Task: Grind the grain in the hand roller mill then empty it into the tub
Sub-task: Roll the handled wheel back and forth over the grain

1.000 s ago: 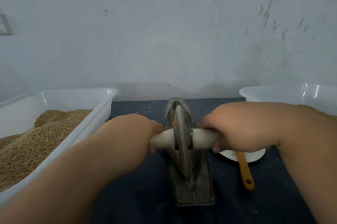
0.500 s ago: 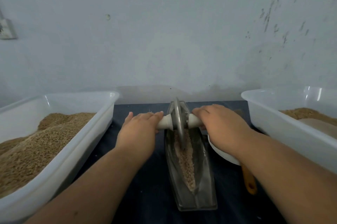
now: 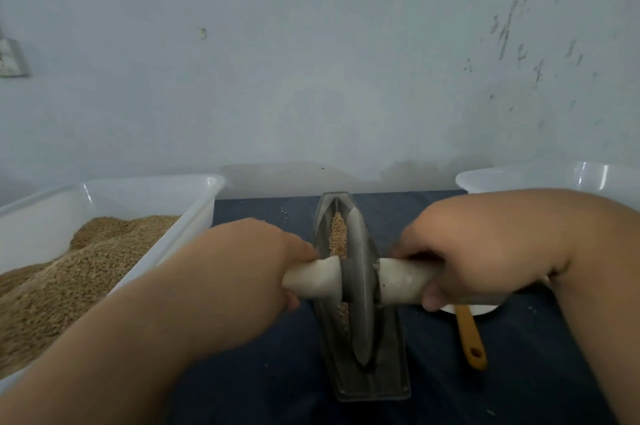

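Looking down from my head, I was in the grinding step, with nothing emptied yet. My left hand [image 3: 242, 262] gripped the left end of the pale handle [image 3: 313, 281] and my right hand [image 3: 485, 251] gripped the right end. The fingers [image 3: 415, 251] of both were curled tight round it. Between my fists the metal wheel [image 3: 360, 289] of the hand roller mill [image 3: 389, 376] stood upright in its long narrow trough [image 3: 327, 216]. The mill sat on the dark surface [image 3: 259, 372] in the middle. The grain [image 3: 337, 234] lay in the trough, mostly on the far side of the wheel, with a little just near of the handle. I judged the next move called for even downward pressure on both ends while I rolled the wheel far along the trough. It had to stay upright so it would not ride up a side and scatter kernels. Only once the grain was crushed would I let go, lift the trough and tip it out. The left tub [image 3: 149, 189] held a heap of grain, and the right tub [image 3: 519, 178] was mostly hidden behind my forearm. I could not tell which one was meant. A white dish [image 3: 478, 309] and a yellow-handled spoon [image 3: 469, 338] lay just right of the mill. I could read no brand, label or writing anywhere, and the wall [image 3: 311, 61] bore only dark scuffs.
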The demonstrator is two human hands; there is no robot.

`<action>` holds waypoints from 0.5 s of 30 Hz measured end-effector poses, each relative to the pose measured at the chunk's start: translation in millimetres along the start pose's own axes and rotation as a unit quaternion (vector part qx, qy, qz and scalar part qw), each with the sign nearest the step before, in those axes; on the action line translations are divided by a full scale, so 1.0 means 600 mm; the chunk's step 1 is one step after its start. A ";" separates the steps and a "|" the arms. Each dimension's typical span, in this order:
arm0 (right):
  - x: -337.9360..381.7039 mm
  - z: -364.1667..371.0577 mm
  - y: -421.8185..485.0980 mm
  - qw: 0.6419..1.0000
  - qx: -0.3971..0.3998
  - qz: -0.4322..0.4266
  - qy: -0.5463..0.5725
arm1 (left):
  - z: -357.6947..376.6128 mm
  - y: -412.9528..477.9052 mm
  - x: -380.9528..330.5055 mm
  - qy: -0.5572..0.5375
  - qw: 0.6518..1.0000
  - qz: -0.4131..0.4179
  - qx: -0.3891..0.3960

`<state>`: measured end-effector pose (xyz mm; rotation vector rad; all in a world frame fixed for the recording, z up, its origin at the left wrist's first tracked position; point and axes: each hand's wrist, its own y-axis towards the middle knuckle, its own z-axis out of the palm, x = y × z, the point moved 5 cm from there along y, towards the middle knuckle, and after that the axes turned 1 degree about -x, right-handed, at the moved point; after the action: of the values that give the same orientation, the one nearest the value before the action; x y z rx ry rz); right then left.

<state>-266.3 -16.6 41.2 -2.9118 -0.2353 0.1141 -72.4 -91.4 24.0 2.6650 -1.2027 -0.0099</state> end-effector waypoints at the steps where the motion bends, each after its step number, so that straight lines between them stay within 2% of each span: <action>1: 0.000 0.002 0.003 1.000 -0.007 0.003 0.000 | 0.002 0.000 0.001 -0.008 1.000 -0.002 0.004; 4: -0.004 0.015 0.032 0.998 -0.049 0.027 -0.001 | 0.026 0.017 0.008 -0.026 0.999 -0.019 -0.008; 9: -0.021 0.043 0.089 0.979 -0.183 0.091 -0.023 | 0.079 0.061 0.028 -0.041 0.993 -0.088 -0.073; 11: -0.023 0.050 0.102 0.968 -0.234 0.090 -0.023 | 0.092 0.071 0.034 -0.038 0.990 -0.100 -0.089; 15: -0.023 0.051 0.104 0.964 -0.251 0.082 -0.026 | 0.095 0.075 0.037 -0.038 0.990 -0.104 -0.092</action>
<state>-273.7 -72.6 -1.9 -3.4354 -0.0283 0.1794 -96.2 -147.6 -20.7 2.6319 -0.8894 -0.2463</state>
